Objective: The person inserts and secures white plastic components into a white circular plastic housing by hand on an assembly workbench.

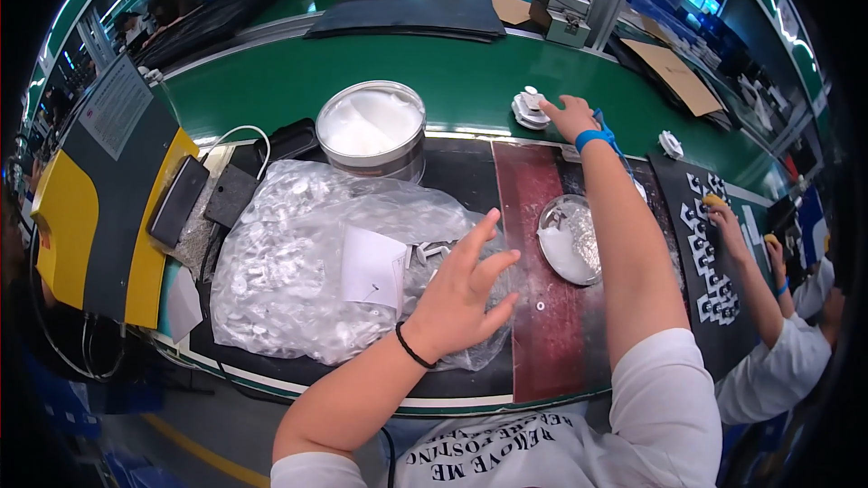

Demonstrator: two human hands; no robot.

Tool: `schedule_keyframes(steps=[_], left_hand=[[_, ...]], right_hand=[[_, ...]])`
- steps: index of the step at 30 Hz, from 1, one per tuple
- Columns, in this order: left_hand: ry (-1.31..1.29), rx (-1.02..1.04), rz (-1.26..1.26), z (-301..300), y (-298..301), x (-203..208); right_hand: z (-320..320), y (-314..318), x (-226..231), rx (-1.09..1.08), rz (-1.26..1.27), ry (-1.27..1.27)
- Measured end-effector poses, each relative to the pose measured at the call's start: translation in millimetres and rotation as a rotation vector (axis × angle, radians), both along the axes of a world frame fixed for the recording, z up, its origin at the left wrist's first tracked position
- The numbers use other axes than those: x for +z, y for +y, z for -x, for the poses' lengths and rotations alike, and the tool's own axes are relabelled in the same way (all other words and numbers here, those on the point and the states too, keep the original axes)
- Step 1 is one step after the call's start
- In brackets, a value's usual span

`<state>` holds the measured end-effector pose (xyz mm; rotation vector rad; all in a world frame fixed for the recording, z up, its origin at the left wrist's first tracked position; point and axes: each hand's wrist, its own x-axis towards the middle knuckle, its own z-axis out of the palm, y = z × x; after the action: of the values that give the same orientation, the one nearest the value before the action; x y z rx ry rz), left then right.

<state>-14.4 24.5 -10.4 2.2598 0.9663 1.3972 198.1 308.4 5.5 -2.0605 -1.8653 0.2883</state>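
Note:
My left hand hovers over the right edge of a clear plastic bag full of small white and silvery parts. Its fingers are spread and nothing is in them. A white paper slip lies on the bag. My right hand, with a blue wrist strap, reaches far across to a small stack of white plastic parts on the green surface. Its fingers are apart at the stack's right side; whether they touch it is unclear. Below that forearm, partly hidden, sits a round dish with white paste and tiny metal pieces.
A large tin of white paste stands behind the bag. At left is a yellow-and-grey machine. A small ring lies on the red strip. On the right, a co-worker's hand is over rows of black-and-white parts.

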Motion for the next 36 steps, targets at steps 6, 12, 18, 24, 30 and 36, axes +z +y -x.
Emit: schedule_keyframes(steps=[6, 12, 18, 24, 30, 36], left_hand=[[-0.018, -0.011, 0.040, -0.4, -3.2, 2.8], [0.037, -0.017, 0.074, -6.9, -3.1, 2.5], [0.045, 0.025, 0.129, -5.4, -4.1, 6.4], [0.110, 0.020, 0.121, -3.7, -6.2, 8.2], [0.085, -0.092, 0.068, -7.8, -11.5, 5.9], [0.073, -0.057, -0.045, -21.5, -21.4, 14.3]], right_hand=[[-49.6, -96.4, 41.7, 0.319, -0.092, -0.099], [-123.3, -164.7, 33.6, 0.172, 0.009, -0.036], [-125.5, -167.8, -8.7, 0.159, -0.389, 0.047], [-92.4, -205.3, 38.1, 0.280, -0.192, 0.913], [-48.5, -252.1, 36.0, 0.432, 0.331, 1.740], [11.3, -312.1, 27.5, 0.560, 0.430, 1.401]])
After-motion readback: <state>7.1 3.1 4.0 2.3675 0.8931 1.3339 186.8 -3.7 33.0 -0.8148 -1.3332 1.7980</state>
